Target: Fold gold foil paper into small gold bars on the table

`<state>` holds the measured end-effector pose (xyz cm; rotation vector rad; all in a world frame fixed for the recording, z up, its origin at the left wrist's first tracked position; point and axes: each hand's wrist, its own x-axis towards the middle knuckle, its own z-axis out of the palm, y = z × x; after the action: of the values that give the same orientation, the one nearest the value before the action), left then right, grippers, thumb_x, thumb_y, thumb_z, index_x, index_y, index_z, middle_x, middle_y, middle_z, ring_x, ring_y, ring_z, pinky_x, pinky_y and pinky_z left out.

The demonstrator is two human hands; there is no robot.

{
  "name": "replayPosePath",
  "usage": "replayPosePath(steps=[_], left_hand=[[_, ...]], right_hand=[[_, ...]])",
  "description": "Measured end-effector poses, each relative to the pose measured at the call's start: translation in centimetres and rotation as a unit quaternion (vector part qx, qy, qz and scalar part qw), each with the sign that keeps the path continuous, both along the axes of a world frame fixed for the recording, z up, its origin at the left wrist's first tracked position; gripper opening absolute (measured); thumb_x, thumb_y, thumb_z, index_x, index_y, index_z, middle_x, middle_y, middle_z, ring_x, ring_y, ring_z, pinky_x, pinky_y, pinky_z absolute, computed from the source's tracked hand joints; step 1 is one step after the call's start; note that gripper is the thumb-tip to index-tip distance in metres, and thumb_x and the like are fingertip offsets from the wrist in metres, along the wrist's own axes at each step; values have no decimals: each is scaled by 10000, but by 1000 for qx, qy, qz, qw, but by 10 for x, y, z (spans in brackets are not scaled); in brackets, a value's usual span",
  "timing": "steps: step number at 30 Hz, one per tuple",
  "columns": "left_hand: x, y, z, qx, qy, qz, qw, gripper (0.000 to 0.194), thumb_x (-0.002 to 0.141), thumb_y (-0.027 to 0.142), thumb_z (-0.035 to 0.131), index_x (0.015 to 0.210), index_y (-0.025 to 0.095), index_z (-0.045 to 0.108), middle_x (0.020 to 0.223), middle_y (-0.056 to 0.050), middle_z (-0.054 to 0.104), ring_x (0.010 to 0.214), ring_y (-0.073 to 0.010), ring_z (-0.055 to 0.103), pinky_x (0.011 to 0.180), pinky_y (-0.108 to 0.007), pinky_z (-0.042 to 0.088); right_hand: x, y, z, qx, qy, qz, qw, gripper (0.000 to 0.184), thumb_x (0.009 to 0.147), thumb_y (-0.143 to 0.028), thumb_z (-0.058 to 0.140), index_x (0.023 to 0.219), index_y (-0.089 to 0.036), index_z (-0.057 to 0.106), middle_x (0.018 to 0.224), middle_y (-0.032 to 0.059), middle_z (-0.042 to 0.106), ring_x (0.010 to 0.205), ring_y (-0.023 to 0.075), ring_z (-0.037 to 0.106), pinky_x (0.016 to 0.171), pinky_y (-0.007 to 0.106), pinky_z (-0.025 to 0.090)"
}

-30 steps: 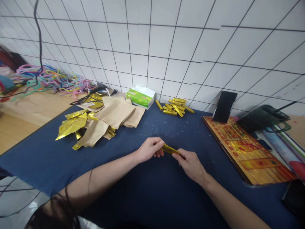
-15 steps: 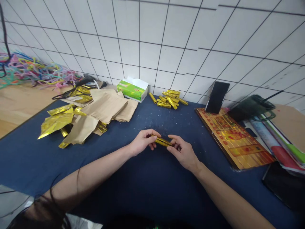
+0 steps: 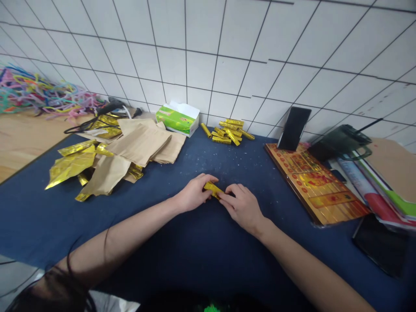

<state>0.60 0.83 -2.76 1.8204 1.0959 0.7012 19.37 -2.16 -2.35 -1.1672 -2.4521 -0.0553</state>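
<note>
Between my two hands is a small roll of gold foil paper (image 3: 212,189), held just above the blue table cover (image 3: 208,242). My left hand (image 3: 196,192) is closed on its left end, thumb and fingers pinching it. The fingertips of my right hand (image 3: 242,205) grip the right end and hide it. Beyond the hands lies a pile of similar gold foil rolls (image 3: 230,132) near the wall. Off to the left, creased gold foil sheets (image 3: 71,167) lie with brown paper sheets (image 3: 146,141).
A green tissue pack (image 3: 178,118) stands by the tiled wall. At right, a phone (image 3: 294,128) leans upright on a gold-and-red box (image 3: 320,182), beside a dark cup (image 3: 341,142). Colourful fuzzy stems (image 3: 45,93) heap at far left. A black pouch (image 3: 378,245) lies at right.
My right hand has shifted left, closer to my left hand, and its fingers have closed in on the roll's end. The roll has turned and shows more of its gold side.
</note>
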Motion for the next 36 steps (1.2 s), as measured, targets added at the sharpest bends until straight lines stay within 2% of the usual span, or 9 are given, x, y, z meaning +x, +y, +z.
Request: replayPosePath(steps=[4,7,11,14,20,24,27,30,36], left_hand=[[0,-9,12,205,212,19,955,339,790,118,460,1123,154,514,1168,-108,496,960,-193,559,811,-340,470],[3,-24,14,321,326,-65,887,325,859,184,396,1158,126,510,1274,-114,466,1193,-240,401,981,-405,327],[7,-43,6,347,392,-128,843,746,823,558,376,1323,10,296,1392,-198,284,1316,-289,175,1045,-444,195],[6,-47,2,323,424,-132,835,949,737,708,325,1338,-22,247,1403,-237,219,1314,-332,149,1033,-475,191],[5,-46,5,314,447,-131,827,959,724,730,298,1338,-7,266,1406,-238,203,1315,-339,139,1032,-487,180],[7,-46,6,309,444,-131,831,970,712,730,332,1338,-9,265,1407,-237,200,1314,-335,144,1036,-460,190],[8,-46,5,300,442,-129,836,981,697,729,368,1331,-15,280,1402,-244,208,1309,-335,166,1039,-430,197],[8,-45,4,306,430,-123,840,976,687,734,376,1325,-1,304,1395,-239,238,1302,-338,192,1035,-445,193],[8,-37,13,337,397,-103,847,839,696,686,448,1257,63,424,1278,-212,436,1197,-321,368,1012,-479,201]], right_hand=[[-1,2,-1,6,-45,-13,999,218,862,-270,461,941,-232,660,787,51,555,709,157,446,626,282,373],[-2,2,-3,12,-54,-17,998,210,861,-247,459,867,-215,667,778,51,562,723,160,446,639,284,369],[-3,2,-2,10,-47,-19,999,239,859,-223,452,745,-200,660,779,52,570,749,162,460,688,291,383],[-2,0,3,0,-50,-9,999,200,855,-240,465,845,-211,662,806,53,582,769,166,480,708,303,398],[12,-14,8,-21,-106,5,994,250,854,-243,460,1046,-196,612,1015,74,616,934,210,523,817,374,409],[27,-30,5,-56,-120,1,991,310,875,-297,422,1127,-198,572,1245,78,530,1171,269,424,954,498,305],[38,-33,9,-174,-43,7,984,418,899,-379,339,1274,-223,433,1350,66,420,1253,249,339,997,505,259],[45,-29,22,-294,121,15,948,494,929,-323,40,1388,-231,196,1397,60,341,1255,183,346,967,430,332],[42,-19,37,-348,218,-22,911,607,865,-219,-164,1405,-202,112,1360,100,397,1212,187,411,892,422,376]])
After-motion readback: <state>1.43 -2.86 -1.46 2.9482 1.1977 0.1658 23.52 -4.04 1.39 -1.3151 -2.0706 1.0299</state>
